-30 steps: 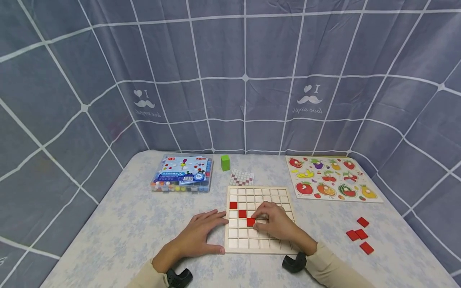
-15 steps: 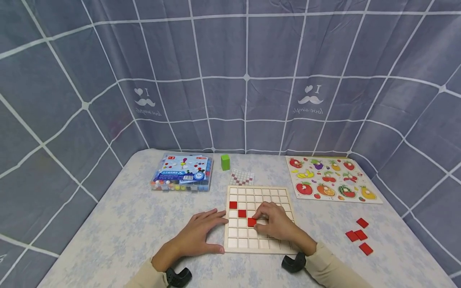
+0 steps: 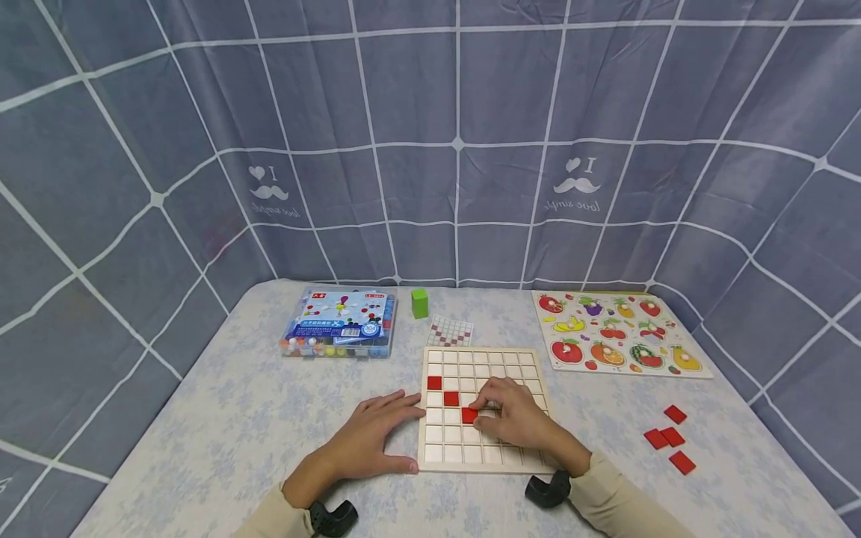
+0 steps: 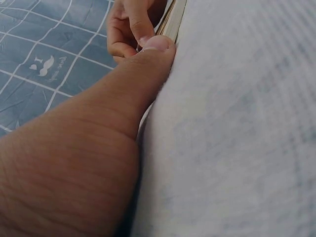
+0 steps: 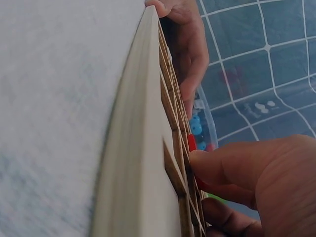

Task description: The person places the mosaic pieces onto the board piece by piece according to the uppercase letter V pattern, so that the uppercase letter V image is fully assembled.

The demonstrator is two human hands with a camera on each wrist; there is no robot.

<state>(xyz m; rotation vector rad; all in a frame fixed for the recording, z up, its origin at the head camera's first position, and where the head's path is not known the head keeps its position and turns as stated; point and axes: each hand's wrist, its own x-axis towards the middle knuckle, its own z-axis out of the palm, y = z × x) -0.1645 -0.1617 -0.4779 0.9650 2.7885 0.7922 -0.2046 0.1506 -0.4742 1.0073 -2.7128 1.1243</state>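
A wooden grid board (image 3: 442, 454) lies on the table, its square cells divided by thin strips. My left hand (image 3: 378, 437) rests at its left side with fingers extended; in the left wrist view its thumb (image 4: 157, 47) meets the board's edge. My right hand (image 3: 514, 415) is over the middle of the board and pinches a red square tile (image 3: 468, 415) between thumb and fingers, at a cell. Two more red tiles, an upper one (image 3: 434, 382) and a lower one (image 3: 451, 399), sit in cells on a diagonal towards it. My right hand hides some cells.
Several loose red tiles (image 3: 672, 436) lie at the right. Behind the board are a patterned grid card (image 3: 451, 331) and a green block (image 3: 420, 303). A clear box of coloured pieces (image 3: 341, 325) stands back left, a fruit puzzle board (image 3: 619, 332) back right.
The pinched red tile shifted slightly right, then slightly back left. My left hand has stayed in place.
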